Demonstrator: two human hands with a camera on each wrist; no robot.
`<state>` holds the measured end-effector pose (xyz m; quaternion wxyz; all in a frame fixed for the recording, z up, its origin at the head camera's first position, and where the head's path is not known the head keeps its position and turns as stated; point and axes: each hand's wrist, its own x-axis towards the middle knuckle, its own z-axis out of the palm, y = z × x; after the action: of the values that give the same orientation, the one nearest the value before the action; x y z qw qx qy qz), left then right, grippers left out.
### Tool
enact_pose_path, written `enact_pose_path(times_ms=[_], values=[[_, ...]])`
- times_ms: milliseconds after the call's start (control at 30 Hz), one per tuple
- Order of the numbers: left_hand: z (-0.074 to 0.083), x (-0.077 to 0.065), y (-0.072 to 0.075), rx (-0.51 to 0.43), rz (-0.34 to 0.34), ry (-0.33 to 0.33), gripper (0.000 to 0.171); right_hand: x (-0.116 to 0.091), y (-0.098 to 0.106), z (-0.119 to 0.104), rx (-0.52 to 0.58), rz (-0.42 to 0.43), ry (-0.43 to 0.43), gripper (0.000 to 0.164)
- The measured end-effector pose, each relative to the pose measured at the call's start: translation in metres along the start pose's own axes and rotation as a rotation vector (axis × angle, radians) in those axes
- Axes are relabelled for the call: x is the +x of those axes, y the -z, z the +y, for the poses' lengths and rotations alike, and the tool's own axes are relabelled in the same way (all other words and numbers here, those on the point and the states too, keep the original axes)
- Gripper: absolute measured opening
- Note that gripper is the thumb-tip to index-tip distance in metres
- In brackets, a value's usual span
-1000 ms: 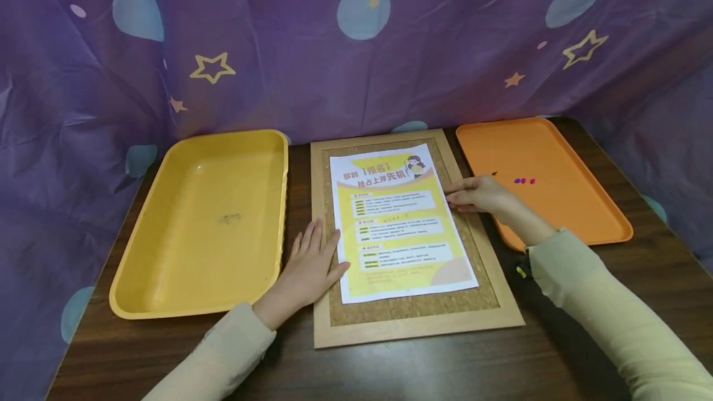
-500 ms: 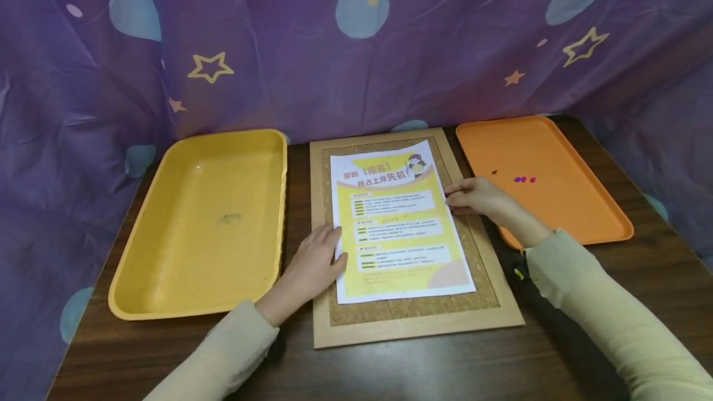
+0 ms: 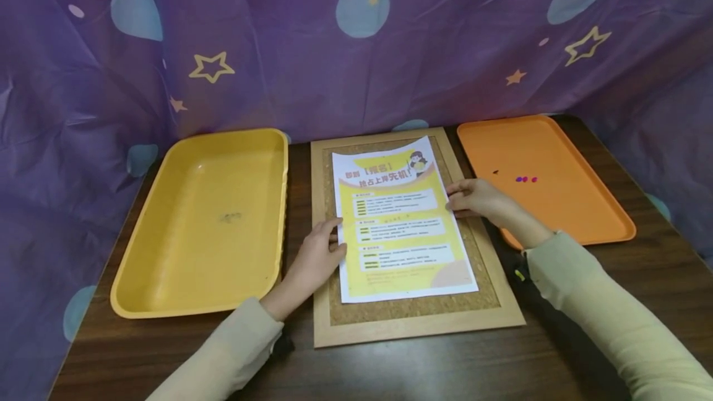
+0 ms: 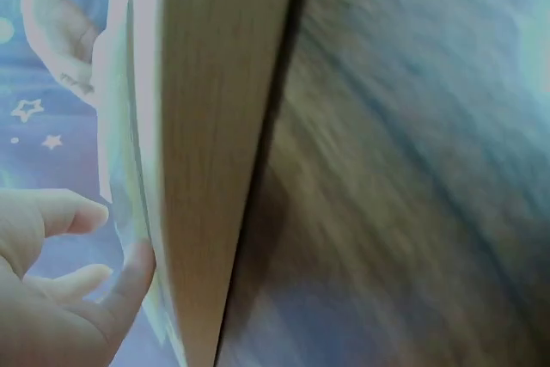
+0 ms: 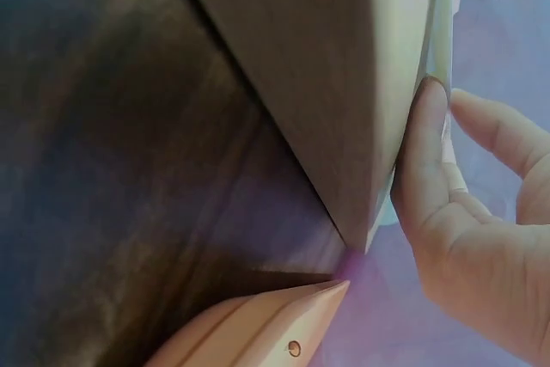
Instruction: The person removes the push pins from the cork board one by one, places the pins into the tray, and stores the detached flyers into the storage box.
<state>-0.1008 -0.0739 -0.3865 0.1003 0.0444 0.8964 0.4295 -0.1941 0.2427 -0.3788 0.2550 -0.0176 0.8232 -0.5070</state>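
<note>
A printed yellow-and-white paper poster (image 3: 401, 265) lies on a wood-framed cork board (image 3: 418, 311), its upper edge bowed slightly upward. At its left edge, my left hand (image 3: 314, 262) touches the sheet; in the left wrist view, the fingertips (image 4: 139, 255) stand apart around the edge without a clear pinch. Opposite, my right hand (image 3: 484, 200) pinches the right edge between thumb and finger, seen closely as the right hand (image 5: 473, 229) in the right wrist view. In the head view the undersides of both hands are hidden.
To the left stands a deep yellow tray (image 3: 206, 234). An orange tray (image 3: 574, 203) on the right holds several tiny purple and pink pieces (image 3: 523, 179) and a small dark one. All rest on a dark wooden table (image 3: 390, 370) before a purple curtain (image 3: 301, 48).
My left hand has gone from lying flat with spread fingers to bent fingers at the poster's left edge. The poster's upper edge has bowed up a little. My right hand stays about in place.
</note>
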Motion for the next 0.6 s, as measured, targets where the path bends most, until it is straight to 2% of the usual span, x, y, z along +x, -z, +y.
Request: enact_pose_path(times_ms=[433,500,600], values=[[-0.002,0.0097,-0.0018,-0.409,0.023,0.136,0.056,-0.0047,0.0004,-0.0021,-0.037,-0.001,0.005,0.053],[-0.0011,0.0102,-0.0031,-0.449,0.031,0.147,0.057,-0.0057,0.0009,-0.0028,-0.034,0.003,0.006,0.053],[0.0009,0.0093,-0.0033,-0.46,0.043,0.161,0.057,-0.0073,0.0017,-0.005,-0.026,0.007,0.013,0.052]])
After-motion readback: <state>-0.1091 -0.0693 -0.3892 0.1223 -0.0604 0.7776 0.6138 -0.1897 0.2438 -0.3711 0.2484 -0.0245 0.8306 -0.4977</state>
